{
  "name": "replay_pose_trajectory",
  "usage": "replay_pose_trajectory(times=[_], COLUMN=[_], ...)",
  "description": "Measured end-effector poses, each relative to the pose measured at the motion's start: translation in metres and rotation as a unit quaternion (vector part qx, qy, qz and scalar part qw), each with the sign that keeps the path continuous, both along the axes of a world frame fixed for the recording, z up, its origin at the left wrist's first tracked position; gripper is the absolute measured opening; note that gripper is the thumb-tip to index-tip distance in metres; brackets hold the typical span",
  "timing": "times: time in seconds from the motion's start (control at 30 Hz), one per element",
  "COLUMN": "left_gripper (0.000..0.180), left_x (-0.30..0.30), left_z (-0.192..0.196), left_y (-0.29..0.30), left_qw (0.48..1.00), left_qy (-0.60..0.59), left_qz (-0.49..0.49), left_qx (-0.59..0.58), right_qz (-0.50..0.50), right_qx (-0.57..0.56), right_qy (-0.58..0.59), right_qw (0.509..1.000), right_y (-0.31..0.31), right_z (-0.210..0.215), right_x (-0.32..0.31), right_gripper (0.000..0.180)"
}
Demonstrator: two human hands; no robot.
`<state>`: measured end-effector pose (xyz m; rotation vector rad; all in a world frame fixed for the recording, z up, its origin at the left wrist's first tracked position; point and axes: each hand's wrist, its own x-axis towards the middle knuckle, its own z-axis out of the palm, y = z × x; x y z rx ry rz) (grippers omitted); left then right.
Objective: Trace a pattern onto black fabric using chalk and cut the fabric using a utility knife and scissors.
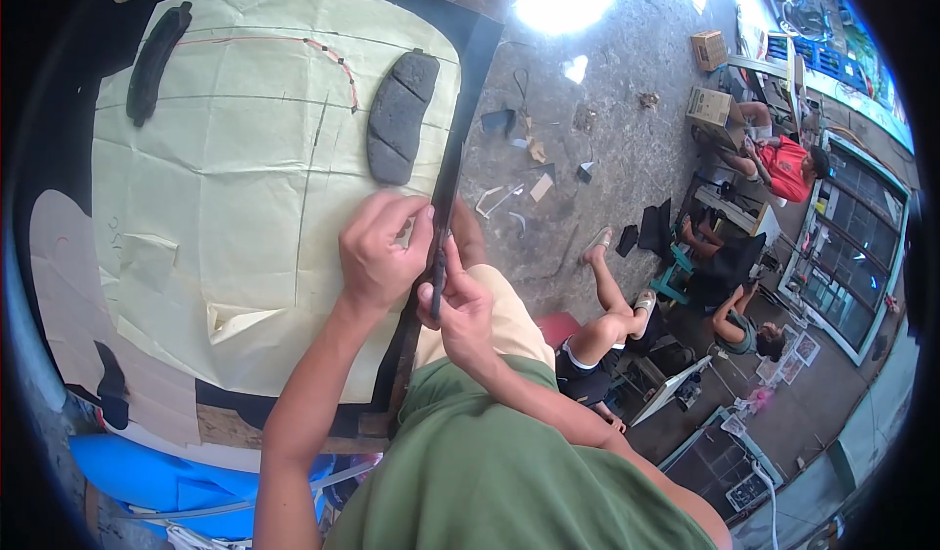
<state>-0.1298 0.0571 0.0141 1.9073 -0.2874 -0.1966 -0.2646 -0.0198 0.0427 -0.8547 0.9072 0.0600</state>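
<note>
My left hand (385, 247) is closed at the table's right edge, thumb and forefinger near each other. What it pinches, if anything, cannot be made out. Just right of it, my right hand (462, 307) grips a thin dark strip-like piece (438, 291) between thumb and fingers, seen nearly edge-on. Beyond my left hand lies a thick, curved dark grey pad (402, 119) with slanting grooves. A second curved dark pad (159, 65) rests at the far left. Both lie on a creased pale-yellow sheet (235, 178) marked with dark lines and a red line.
Black material (478, 61) borders the sheet. A beige sheet (73, 276) and a blue tarp-like item (157, 481) are at left. Scraps (540, 188) litter the concrete floor (587, 110). To the right, people sit, one in a red shirt (783, 170), near a cardboard box (713, 110).
</note>
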Motion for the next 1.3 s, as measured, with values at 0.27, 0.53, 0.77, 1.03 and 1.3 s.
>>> replay_pose_trajectory(times=[0.27, 0.53, 0.77, 1.03, 1.3], left_gripper=[0.014, 0.013, 0.010, 0.010, 0.012], left_x=[0.002, 0.002, 0.003, 0.005, 0.005], left_z=[-0.002, 0.000, 0.000, 0.001, 0.001], left_y=[0.000, 0.003, 0.006, 0.006, 0.006], left_qw=[1.000, 0.999, 0.999, 0.999, 0.999], left_qy=[0.005, 0.019, 0.019, 0.023, 0.025], left_qz=[0.002, 0.010, -0.002, -0.001, 0.000], left_qx=[-0.010, -0.030, -0.030, -0.025, -0.021], right_qz=[-0.004, 0.005, -0.008, -0.011, -0.017], right_qx=[0.001, -0.023, -0.031, -0.023, -0.020], right_qy=[0.009, 0.015, 0.012, 0.014, 0.019], right_qw=[1.000, 1.000, 0.999, 1.000, 0.999], right_y=[0.000, -0.008, -0.005, -0.004, -0.003], right_z=[0.002, -0.003, -0.001, -0.001, -0.001], right_x=[0.000, 0.015, 0.019, 0.020, 0.020], right_gripper=[0.080, 0.079, 0.079, 0.080, 0.081])
